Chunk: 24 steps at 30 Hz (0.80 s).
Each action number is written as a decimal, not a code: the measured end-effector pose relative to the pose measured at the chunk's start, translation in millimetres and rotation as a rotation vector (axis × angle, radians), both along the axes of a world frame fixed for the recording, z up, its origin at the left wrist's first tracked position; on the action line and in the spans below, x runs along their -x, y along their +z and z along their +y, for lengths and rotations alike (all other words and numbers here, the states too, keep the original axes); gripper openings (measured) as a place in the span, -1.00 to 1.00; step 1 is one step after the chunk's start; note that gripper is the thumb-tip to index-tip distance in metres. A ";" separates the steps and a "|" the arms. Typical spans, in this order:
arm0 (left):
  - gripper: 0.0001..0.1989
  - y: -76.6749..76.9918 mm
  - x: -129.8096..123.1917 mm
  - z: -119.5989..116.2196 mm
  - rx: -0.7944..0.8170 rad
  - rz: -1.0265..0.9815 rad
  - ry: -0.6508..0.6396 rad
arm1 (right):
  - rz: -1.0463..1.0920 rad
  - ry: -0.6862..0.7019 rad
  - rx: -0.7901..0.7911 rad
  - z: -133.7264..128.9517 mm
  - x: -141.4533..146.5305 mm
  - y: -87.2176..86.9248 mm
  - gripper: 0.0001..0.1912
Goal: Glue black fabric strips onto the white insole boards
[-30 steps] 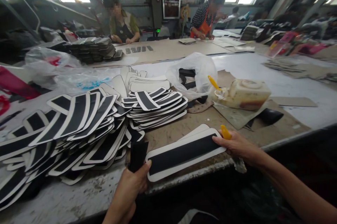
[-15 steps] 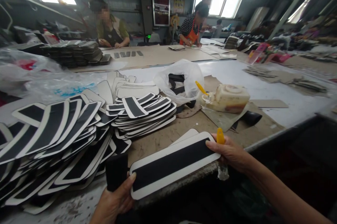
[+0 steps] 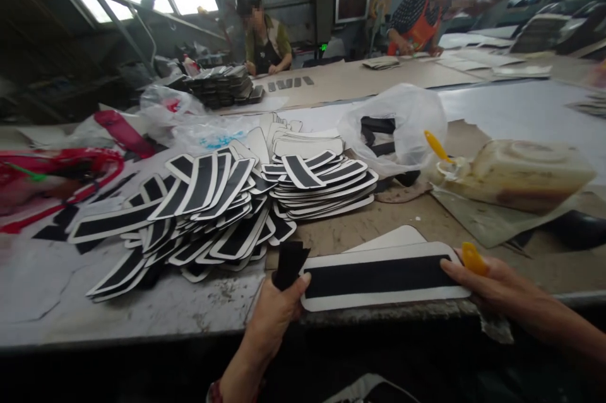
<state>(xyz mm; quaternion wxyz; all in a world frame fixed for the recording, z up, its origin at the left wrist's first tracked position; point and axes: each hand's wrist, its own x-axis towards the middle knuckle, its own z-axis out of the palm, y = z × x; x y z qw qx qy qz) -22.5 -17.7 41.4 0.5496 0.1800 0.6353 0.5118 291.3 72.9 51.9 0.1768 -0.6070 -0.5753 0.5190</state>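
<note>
White-bordered black panel (image 3: 379, 278), yellow handle (image 3: 473, 259)

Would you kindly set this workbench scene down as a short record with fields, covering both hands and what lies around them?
Left hand: grips left end of white-edged black panel; also holds dark strips
Right hand: grips panel's right end; also holds yellow-handled tool
Behind panel: pale piece, partly hidden
Piles: similar black-and-white pieces, beyond the left hand
Container: stained, translucent jug, yellow handle at its mouth
Bag: translucent plastic bag, dark pieces in it
Background: person in orange apron
</note>
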 end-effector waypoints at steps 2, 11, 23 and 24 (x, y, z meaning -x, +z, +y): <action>-0.57 0.7 0.4 -0.6 0.001 -0.003 -0.003 | 0.005 -0.020 0.006 0.1 -0.6 -2.9 -0.50; -0.59 -0.1 4.4 -0.8 0.039 -0.152 -0.071 | 0.374 -0.112 0.205 -6.3 0.0 -8.8 -0.57; -0.55 -20.5 10.5 -0.6 0.098 0.062 -0.042 | 0.123 0.075 0.040 2.2 7.8 -13.9 -0.49; -0.54 -21.7 10.7 -0.3 0.097 0.087 -0.046 | 0.097 0.086 0.027 3.3 8.4 -15.1 -0.49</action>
